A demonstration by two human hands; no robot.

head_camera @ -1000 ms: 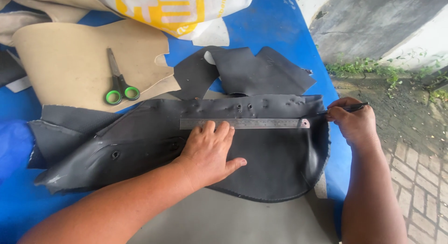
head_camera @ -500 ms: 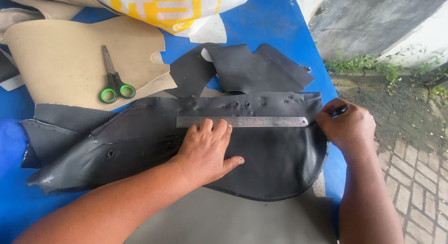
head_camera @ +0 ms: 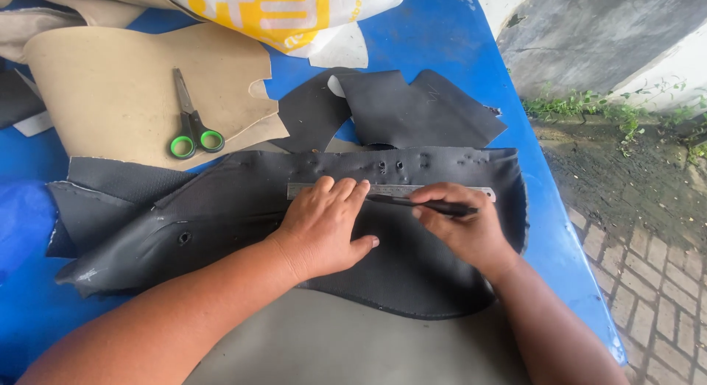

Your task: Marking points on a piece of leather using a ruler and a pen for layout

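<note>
Hands work together at the middle of a large, dark grey sheet of leather-like material that lies flat on a blue table top. The left hand lies palm down on the sheet, fingers extended and spread slightly, with the fingertips pressing on the lower edge of a long, flat steel ruler. It grips nothing; it only pins the ruler in place. The ruler lies across the upper part of the sheet, roughly parallel to its top edge, just below a row of small punched holes and dents.

The right hand is closed around a slim black pen, held between thumb and fingers. The pen lies nearly level, its tip pointing left, close to the left hand's fingertips and just under the ruler's lower edge. Whether the tip touches the sheet cannot be told.

Further dark grey offcuts lie beyond the sheet's top edge. A tan, curved piece of sheet material lies at the upper left, and scissors with green-ringed black handles rest on it, blades closed. A white and yellow woven sack sits at the far edge of the table. A grey panel lies beneath the sheet's near edge.
</note>
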